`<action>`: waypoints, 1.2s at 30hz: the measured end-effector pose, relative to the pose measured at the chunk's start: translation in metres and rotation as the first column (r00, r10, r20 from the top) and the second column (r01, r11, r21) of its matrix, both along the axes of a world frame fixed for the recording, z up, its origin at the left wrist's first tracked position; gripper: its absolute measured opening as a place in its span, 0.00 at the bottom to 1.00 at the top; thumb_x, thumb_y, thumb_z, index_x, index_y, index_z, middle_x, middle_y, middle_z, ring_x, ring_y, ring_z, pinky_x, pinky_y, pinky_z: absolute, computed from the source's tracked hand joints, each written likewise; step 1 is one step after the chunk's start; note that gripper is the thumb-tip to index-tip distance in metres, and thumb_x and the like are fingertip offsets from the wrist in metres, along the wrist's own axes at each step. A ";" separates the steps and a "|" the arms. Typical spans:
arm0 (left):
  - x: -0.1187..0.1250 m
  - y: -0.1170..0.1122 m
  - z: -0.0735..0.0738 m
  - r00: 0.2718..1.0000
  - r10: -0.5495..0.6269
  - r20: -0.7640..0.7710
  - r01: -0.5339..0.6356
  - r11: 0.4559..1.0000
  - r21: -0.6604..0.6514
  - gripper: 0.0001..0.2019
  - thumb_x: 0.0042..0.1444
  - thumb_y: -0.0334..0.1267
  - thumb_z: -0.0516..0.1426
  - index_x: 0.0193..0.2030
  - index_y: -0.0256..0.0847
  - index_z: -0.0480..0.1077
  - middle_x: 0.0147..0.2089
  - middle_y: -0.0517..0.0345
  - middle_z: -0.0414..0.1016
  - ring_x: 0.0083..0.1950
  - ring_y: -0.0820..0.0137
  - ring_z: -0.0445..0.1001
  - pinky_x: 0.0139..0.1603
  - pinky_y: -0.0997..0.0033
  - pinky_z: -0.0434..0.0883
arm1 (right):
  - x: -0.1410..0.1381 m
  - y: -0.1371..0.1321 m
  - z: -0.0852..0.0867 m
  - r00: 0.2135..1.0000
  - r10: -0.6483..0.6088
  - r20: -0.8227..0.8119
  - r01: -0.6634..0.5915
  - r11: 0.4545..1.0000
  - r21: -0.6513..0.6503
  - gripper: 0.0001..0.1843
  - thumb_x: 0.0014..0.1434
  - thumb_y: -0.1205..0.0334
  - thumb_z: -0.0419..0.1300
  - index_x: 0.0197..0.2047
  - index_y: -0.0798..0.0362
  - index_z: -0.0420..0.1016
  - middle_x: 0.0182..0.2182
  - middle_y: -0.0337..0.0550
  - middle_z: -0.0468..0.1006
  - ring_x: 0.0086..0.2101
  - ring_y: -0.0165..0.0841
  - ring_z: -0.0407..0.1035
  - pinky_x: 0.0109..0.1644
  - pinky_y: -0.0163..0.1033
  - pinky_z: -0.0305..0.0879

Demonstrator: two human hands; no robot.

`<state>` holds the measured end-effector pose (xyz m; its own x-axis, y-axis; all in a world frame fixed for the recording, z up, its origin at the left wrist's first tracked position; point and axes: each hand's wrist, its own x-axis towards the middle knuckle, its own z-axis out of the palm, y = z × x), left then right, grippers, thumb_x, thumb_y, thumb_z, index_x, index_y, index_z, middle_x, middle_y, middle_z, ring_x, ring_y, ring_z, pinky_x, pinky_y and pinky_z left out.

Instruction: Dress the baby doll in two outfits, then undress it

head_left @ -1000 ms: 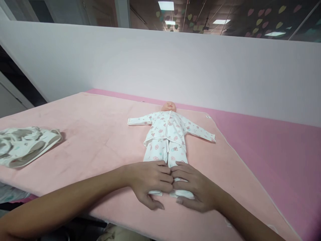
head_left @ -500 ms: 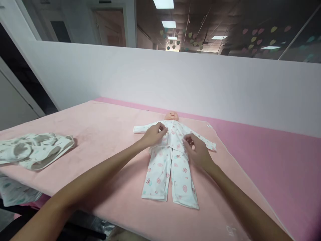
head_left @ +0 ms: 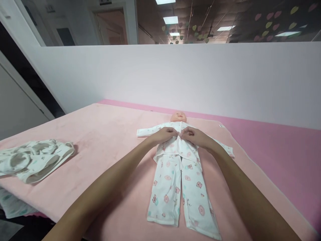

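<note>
A baby doll (head_left: 178, 116) lies on its back on a pink blanket (head_left: 100, 140), dressed in a white printed top (head_left: 175, 147) and matching trousers (head_left: 180, 190). My left hand (head_left: 165, 134) and my right hand (head_left: 192, 134) meet at the middle of the doll's chest. Both have their fingers curled and pinch the front opening of the top. The doll's sleeves stretch out to either side, and its trouser legs point towards me.
A crumpled white and grey garment (head_left: 32, 159) lies at the blanket's left edge. A darker pink mat (head_left: 281, 147) shows to the right. A white partition wall (head_left: 175, 77) runs behind the table.
My hands left the trouser cuffs, moved up the doll's body and came together on the chest of the top. The view shifted closer over the doll.
</note>
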<state>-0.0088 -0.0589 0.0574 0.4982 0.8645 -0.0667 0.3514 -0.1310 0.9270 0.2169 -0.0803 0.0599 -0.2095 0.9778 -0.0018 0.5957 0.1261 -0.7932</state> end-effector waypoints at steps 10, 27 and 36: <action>0.002 0.002 -0.011 0.999 0.001 0.048 -0.002 1.000 0.025 0.10 0.65 0.44 0.58 0.40 0.40 0.74 0.41 0.58 0.75 0.40 0.70 0.71 0.37 0.73 0.67 | -0.003 -0.005 0.001 1.000 0.023 0.008 -0.024 1.000 0.010 0.19 0.57 0.40 0.69 0.36 0.48 0.81 0.32 0.38 0.74 0.33 0.33 0.64 0.35 0.39 0.59; 0.004 0.002 -0.012 0.995 0.033 0.092 -0.026 0.997 -0.066 0.13 0.63 0.49 0.65 0.42 0.42 0.73 0.39 0.58 0.72 0.32 0.73 0.71 0.23 0.77 0.69 | -0.004 -0.007 -0.004 0.998 0.059 0.039 -0.063 0.993 0.104 0.22 0.62 0.36 0.64 0.38 0.48 0.77 0.31 0.38 0.70 0.32 0.33 0.61 0.34 0.38 0.58; 0.003 0.000 -0.009 0.995 0.014 0.094 -0.009 0.999 -0.053 0.16 0.60 0.51 0.67 0.42 0.41 0.73 0.38 0.59 0.68 0.27 0.76 0.68 0.18 0.78 0.61 | -0.002 -0.009 0.000 0.996 0.086 0.023 -0.087 0.994 0.071 0.24 0.61 0.34 0.65 0.39 0.48 0.77 0.32 0.39 0.71 0.31 0.33 0.61 0.33 0.38 0.57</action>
<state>-0.0054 -0.0588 0.0480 0.4947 0.8666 -0.0655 0.2628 -0.0773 0.9617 0.2152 -0.0889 0.0601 -0.2937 0.9538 0.0626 0.5961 0.2340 -0.7681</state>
